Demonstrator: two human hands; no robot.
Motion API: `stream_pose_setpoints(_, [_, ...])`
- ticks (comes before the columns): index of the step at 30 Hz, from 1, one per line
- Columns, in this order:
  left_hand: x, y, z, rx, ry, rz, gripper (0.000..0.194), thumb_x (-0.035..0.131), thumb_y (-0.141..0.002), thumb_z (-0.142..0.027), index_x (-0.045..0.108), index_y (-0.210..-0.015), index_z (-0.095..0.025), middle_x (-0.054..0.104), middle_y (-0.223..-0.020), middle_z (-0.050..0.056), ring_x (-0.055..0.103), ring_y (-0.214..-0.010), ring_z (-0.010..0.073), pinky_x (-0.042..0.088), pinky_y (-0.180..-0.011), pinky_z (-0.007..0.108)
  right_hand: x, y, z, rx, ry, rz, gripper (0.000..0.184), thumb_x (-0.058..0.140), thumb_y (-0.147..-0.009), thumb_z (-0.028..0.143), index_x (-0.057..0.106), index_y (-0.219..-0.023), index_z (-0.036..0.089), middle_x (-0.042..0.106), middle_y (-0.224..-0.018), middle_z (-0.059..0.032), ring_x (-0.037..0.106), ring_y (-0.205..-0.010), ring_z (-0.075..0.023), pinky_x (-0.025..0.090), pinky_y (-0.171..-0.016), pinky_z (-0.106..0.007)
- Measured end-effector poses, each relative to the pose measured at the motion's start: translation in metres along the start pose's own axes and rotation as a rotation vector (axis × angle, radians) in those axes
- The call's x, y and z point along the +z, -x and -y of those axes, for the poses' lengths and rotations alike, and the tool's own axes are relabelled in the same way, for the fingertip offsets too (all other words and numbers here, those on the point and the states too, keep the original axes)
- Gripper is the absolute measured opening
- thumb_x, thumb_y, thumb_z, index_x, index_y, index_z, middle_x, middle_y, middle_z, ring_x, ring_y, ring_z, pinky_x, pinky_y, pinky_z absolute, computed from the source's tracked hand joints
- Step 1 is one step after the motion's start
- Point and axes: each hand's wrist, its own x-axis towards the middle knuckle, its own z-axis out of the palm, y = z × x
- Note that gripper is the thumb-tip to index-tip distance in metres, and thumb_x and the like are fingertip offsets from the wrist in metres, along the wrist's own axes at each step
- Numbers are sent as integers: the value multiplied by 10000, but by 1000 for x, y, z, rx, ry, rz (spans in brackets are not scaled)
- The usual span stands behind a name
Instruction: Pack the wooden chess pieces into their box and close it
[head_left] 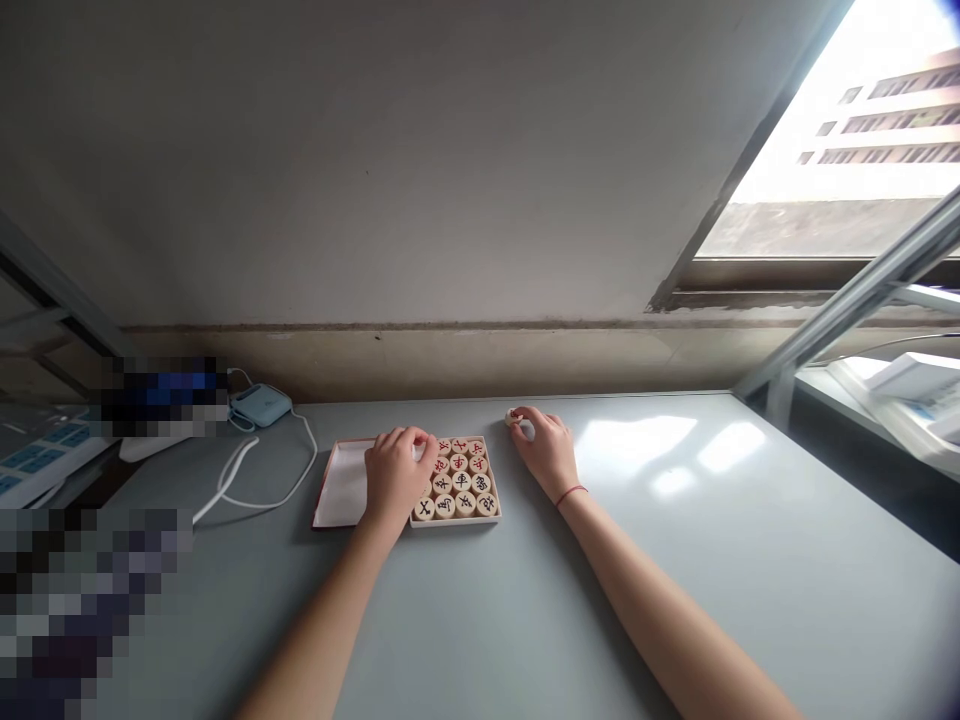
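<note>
A shallow white box (457,521) on the desk holds rows of round wooden Chinese chess pieces (461,482). Red characters mark the far ones, black characters the near ones. My left hand (401,470) is over the box's left side, thumb and fingers curled together at the far-left pieces; whatever they pinch is hidden, and some pieces are covered. The open lid (343,490), white inside with a red edge, lies against the box's left side, partly behind that hand. Right of the box, my right hand (547,450) pinches one chess piece (513,417) near the desk's back.
A light-blue device (260,406) with a white cable (262,505) sits at the back left of the grey desk (675,560). Behind the desk rises a wall (420,200). Metal frame bars (847,300) stand at the right, below a window.
</note>
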Motion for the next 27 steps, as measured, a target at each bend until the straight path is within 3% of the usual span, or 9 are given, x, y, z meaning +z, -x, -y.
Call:
stream_pose_setpoints(5, [5,3,-9,-9,-289,72,320,467,-872,-378,731,-782,-222,668,-909,88,509,-950,278,382,-766,379,2,-1,2,3,53,27,224,482,-829,219,622,-999,254,697,-917,-47,574,-903,-239,391,-763,-350])
stream_pose_setpoints(10, [7,5,-14,1,-282,110,320,448,-883,-343,731,-805,-215,667,-930,102,491,-957,285,365,-769,400,-1,4,7,-74,-42,-192,321,478,-830,264,533,-1141,210,529,-1233,-142,526,-1063,-261,438,-826,-399])
stream_pose_setpoints(18, [12,4,-10,43,-117,46,177,525,-851,-318,634,-759,-214,711,-752,68,556,-889,280,345,-817,429,-4,14,24,-204,-240,-164,303,445,-852,226,484,-1151,203,522,-1190,-144,575,-979,-228,472,-849,-413])
stream_pose_setpoints(21, [9,4,-10,52,-41,4,145,534,-849,-312,622,-783,-217,715,-806,51,578,-878,261,348,-840,421,-11,17,32,-278,-235,-163,250,458,-863,231,525,-1101,200,576,-1129,-133,563,-1027,-245,468,-853,-404])
stream_pose_setpoints(24, [2,6,-14,92,134,-34,151,524,-861,-339,622,-852,-224,710,-872,36,601,-884,233,382,-854,386,-19,24,46,-431,-231,-100,275,542,-846,281,544,-1113,216,613,-1145,-113,538,-1099,-257,441,-906,-409])
stream_pose_setpoints(27, [-3,11,-23,68,398,51,192,498,-877,-373,613,-884,-219,699,-870,30,625,-843,191,453,-790,306,-23,32,59,-555,-269,-62,301,564,-855,280,539,-1151,232,658,-1114,-81,571,-1058,-232,445,-885,-384])
